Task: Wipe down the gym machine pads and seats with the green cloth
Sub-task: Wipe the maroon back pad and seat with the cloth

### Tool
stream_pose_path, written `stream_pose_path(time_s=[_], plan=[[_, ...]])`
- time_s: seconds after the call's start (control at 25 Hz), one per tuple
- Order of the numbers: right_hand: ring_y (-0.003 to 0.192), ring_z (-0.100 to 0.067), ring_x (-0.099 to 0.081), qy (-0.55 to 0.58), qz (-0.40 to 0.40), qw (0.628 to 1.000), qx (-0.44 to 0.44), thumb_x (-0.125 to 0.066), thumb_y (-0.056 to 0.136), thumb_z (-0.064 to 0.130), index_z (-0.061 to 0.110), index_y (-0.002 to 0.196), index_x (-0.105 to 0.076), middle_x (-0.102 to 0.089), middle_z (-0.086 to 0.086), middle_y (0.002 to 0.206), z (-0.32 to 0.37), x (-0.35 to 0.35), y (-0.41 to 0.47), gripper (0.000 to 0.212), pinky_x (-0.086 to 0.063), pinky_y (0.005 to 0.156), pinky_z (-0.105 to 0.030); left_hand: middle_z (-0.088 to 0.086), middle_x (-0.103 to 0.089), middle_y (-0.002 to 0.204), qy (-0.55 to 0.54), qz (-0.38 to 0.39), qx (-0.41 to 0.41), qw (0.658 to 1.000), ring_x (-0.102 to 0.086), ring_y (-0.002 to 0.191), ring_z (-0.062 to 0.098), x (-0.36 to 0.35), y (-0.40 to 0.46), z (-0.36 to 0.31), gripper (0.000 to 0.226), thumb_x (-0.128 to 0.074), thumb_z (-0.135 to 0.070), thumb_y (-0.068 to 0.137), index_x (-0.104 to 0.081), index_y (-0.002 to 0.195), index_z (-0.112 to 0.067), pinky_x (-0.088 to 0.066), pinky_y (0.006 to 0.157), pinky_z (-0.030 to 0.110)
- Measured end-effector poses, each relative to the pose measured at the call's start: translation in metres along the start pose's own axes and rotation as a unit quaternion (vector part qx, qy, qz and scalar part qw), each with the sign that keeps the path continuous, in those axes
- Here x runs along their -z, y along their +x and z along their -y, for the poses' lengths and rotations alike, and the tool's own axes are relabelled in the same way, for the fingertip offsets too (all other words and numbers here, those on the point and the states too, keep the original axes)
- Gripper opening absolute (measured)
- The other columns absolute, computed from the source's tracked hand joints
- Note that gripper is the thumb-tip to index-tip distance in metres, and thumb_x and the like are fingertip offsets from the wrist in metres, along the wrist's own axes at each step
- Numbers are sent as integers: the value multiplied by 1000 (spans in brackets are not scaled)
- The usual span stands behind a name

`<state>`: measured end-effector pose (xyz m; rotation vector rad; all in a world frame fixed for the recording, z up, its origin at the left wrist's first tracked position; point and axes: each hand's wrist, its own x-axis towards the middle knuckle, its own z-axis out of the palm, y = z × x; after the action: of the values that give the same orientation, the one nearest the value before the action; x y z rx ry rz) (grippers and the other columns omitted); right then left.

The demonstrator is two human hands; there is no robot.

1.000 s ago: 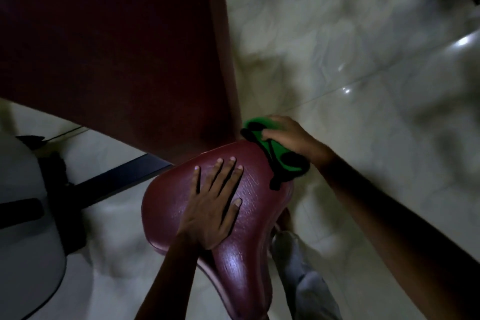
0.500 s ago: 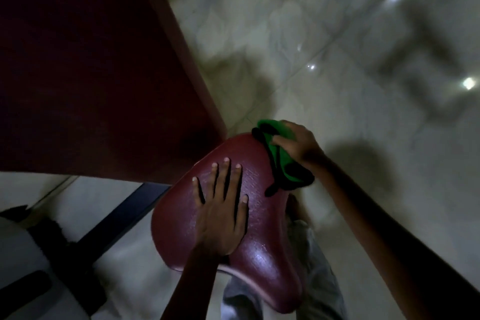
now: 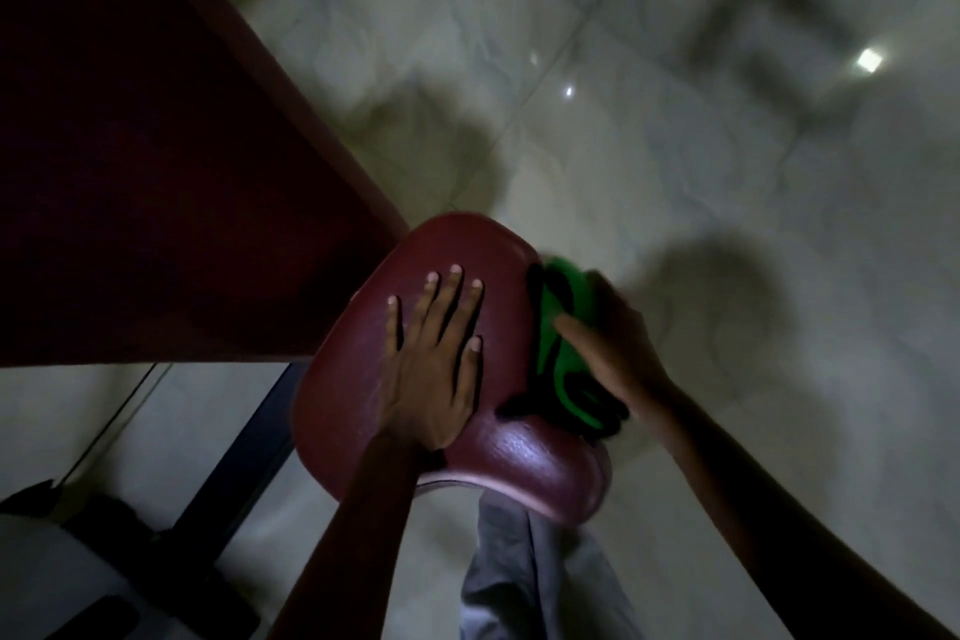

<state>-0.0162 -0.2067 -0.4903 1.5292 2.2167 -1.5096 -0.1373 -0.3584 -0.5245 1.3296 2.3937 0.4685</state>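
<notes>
Far left, the big dark-red back pad [image 3: 130,146] is sitting in shadow, not being touched. Below it a dark frame bar [image 3: 244,447] is running down toward the floor. Moving right: my left hand [image 3: 431,369] is lying flat on the maroon seat [image 3: 519,457], fingers straight and spread, palm down, holding nothing, just bracing the seat. Forearm is coming up from the bottom edge, wrist roughly in line.

Next right, the green cloth [image 3: 563,359] is sitting bunched against the seat's right edge, draped over the rim. My right hand [image 3: 618,353] is clamping it, thumb on the seat side, the other fingers hidden behind the cloth and blurred. Arm is reaching in from lower right.

To do this step well, I'm judging: keeping the left palm pressing so the seat isn't rocking, dragging the cloth along the whole rim, then sweeping across the top surface toward the left hand, lifting that hand to cover its spot. Grey trouser leg [image 3: 535,572] is showing under the seat.
</notes>
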Motion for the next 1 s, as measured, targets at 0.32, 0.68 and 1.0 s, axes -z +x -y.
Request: stream_pose_path(time_s=[0.32,0.68,1.0], plan=[[83,-23,-59,86,37,995,13,-64,83,3,4,100,-60,-62,-11,87,-12,-2,13,18,-44,67,-21,-4,-19,158,-4,-13,7,1000,-8,146,11,0,-1,-1,53,-23,-34,97,-29,149,-24,-2,118,45],[85,-17,-57,95,63,992,51,-64,81,-1,3,107,-62,-65,-16,95,-23,-1,-13,26,-44,76,-30,-5,-20,158,-8,-18,7,1000,-8,146,10,-1,-2,-1,53,-21,-37,97,-29,148,-25,-1,118,46],[87,-13,-63,-21,49,997,50,-68,79,12,13,108,-64,-67,-1,92,-55,15,-64,29,-43,71,-22,-1,-20,158,-15,-15,4,1000,-9,146,13,0,-2,0,55,-19,-39,96,-30,148,-23,1,117,45]])
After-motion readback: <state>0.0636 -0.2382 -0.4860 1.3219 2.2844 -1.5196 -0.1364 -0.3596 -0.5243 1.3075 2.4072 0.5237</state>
